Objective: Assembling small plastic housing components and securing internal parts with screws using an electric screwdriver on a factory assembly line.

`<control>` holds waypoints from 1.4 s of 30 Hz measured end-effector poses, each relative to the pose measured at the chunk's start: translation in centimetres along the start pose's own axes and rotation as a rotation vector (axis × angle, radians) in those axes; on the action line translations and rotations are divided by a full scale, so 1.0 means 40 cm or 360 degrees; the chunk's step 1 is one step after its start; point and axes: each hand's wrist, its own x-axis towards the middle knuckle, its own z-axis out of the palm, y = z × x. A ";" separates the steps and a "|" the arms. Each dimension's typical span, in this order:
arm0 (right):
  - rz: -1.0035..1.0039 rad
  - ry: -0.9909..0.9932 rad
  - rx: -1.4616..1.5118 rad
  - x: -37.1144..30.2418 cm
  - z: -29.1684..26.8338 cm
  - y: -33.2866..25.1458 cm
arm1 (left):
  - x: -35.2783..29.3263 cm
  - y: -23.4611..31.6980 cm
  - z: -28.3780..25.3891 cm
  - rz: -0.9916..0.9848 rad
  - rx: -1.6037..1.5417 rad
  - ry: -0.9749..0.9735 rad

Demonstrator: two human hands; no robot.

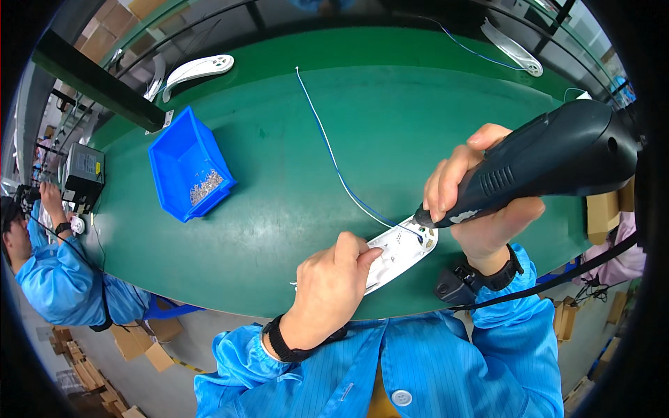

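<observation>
My right hand (481,202) grips a black electric screwdriver (550,164), whose tip rests on the upper end of a white plastic part (401,254) lying near the front edge of the green belt. My left hand (331,289) presses down on the lower end of that white part, fingers curled over it. A blue and white wire pair (334,157) runs from the part away across the belt.
A blue bin (182,150) holding several small screws sits on the green conveyor belt (279,209) at the left. White plastic parts (198,70) lie at the far edge. Another person in a blue coat (56,275) works at the left. Cardboard boxes stand on the floor.
</observation>
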 end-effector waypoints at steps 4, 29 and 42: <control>0.0020 -0.0030 -0.0115 -0.004 0.004 0.002 | 0.002 0.003 -0.002 0.0032 -0.0006 0.0003; 0.0074 -0.0147 -0.0157 -0.014 0.015 0.007 | 0.005 -0.013 -0.005 0.0112 -0.0022 0.0025; 0.0060 0.0193 0.0091 -0.013 0.016 -0.031 | 0.032 -0.042 -0.031 0.0298 -0.0100 -0.0165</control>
